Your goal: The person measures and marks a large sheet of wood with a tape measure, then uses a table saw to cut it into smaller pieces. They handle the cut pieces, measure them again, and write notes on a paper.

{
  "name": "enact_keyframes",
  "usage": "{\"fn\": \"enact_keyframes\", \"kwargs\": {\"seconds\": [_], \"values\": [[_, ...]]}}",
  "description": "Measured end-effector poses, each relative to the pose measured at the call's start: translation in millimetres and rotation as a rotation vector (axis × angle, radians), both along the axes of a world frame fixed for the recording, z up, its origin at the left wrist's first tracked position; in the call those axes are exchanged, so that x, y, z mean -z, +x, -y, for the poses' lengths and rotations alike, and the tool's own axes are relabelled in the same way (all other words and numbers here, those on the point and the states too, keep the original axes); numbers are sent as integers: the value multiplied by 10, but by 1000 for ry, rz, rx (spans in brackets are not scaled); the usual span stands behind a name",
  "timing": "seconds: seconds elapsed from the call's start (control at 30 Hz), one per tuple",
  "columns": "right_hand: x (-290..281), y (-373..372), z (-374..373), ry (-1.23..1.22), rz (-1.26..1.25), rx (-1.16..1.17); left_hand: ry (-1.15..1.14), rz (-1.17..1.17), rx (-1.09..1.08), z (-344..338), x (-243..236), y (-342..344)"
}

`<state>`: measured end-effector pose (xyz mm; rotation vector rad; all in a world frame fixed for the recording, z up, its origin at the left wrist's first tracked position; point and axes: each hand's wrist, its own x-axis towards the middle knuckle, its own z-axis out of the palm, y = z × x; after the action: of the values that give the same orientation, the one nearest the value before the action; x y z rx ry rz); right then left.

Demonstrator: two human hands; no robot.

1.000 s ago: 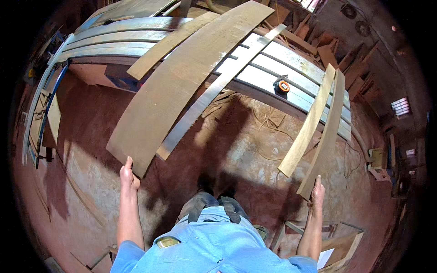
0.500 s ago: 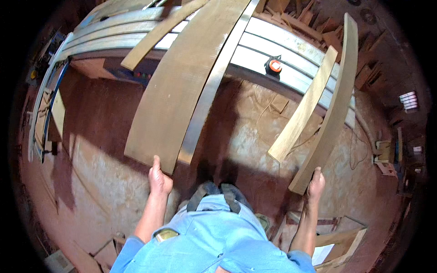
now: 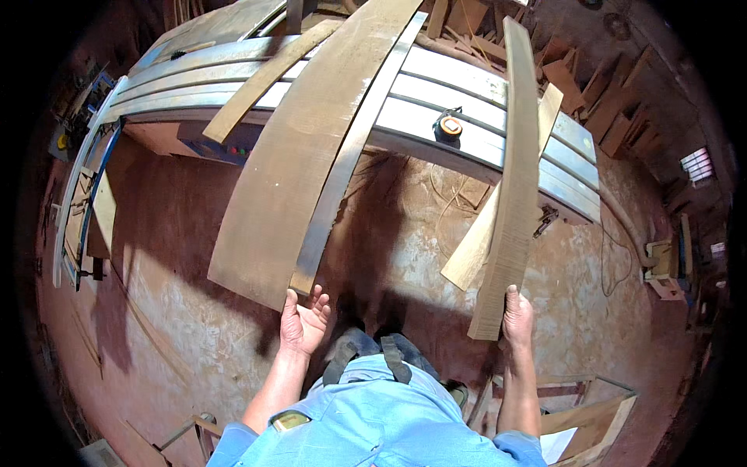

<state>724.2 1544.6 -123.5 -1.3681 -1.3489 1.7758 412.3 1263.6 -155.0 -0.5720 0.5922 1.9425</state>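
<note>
My right hand grips the near end of a long brown wooden board, its thumb along the edge. That board slants away over the bench and partly covers a pale plank. My left hand is open, palm up with fingers spread, right at the near end of a narrow grey-faced board. Whether its fingertips touch that end I cannot tell. Beside the narrow board, on its left, lies a wide brown board, jutting off the bench toward me.
A long bench with white slats runs across, bearing a tape measure with an orange-and-black case. Another narrow plank lies at left. Wood offcuts are heaped behind. A wooden frame stands near my right on the floor.
My left hand has let go of the wide board and moved right to the narrow board's end. My right hand has swung its board leftward, now across the pale plank.
</note>
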Motion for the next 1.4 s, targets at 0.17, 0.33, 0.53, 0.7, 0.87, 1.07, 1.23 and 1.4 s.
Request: {"fn": "enact_keyframes", "kwargs": {"seconds": [0.17,0.33,0.53,0.7,0.87,1.07,1.23,1.4], "values": [[159,59,-69,-16,40,-17,-164,7,-94,-205,42,16],[110,75,-165,17,126,-29,-515,-712,-92,-288,3,205],[-49,-3,-420,21,46,-82,-563,-1006,13,-357,-99,324],[-94,-203,-529,81,80,-77,-538,-971,69,-408,-228,430],[-9,-264,-491,6,70,-63,-604,-1003,167,-421,-310,454],[151,-188,-505,14,-68,-94,-346,-826,184,-364,-348,449],[202,-153,-506,27,-2,-38,-390,-632,238,-433,-373,442],[165,-99,-511,42,-1,16,-389,-668,414,-496,-489,410]]}}
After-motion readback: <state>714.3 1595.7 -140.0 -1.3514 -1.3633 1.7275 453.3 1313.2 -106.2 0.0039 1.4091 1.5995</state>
